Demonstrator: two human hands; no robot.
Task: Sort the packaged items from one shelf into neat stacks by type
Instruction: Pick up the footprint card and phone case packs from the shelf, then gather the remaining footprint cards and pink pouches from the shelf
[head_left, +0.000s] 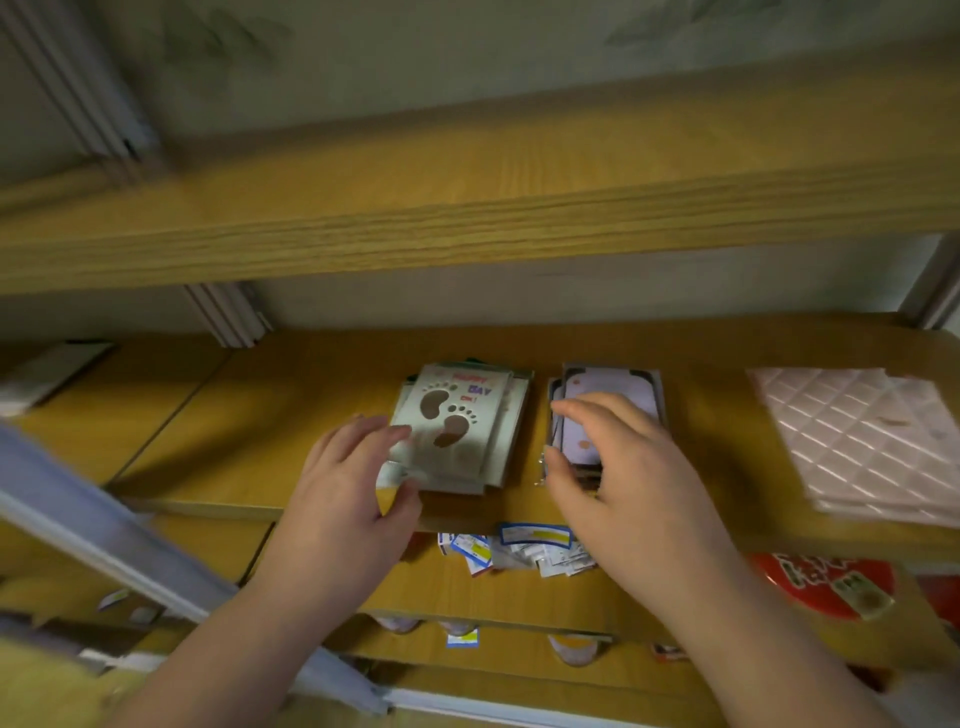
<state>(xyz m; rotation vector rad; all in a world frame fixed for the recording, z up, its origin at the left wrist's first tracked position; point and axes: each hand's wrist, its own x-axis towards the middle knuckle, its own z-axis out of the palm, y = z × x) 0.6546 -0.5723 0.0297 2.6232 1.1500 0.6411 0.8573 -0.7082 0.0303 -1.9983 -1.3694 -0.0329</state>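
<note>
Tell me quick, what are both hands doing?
Left hand: open, fingers at the footprint card stack.
Right hand: open, resting on the purple card stack.

Top card of the footprint stack (457, 426) reads "DAY" in purple, a blurred red word above it; print on the red package (826, 582) below is illegible.

At the centre of the frame two stacks sit side by side on the middle shelf (249, 415): the footprint-card stack (467, 421) on the left, the phone-case stack (618, 400) just right of it. The quilted packs (852, 436) lie at far right. Small packets (519, 551) lie on the shelf below.
</note>
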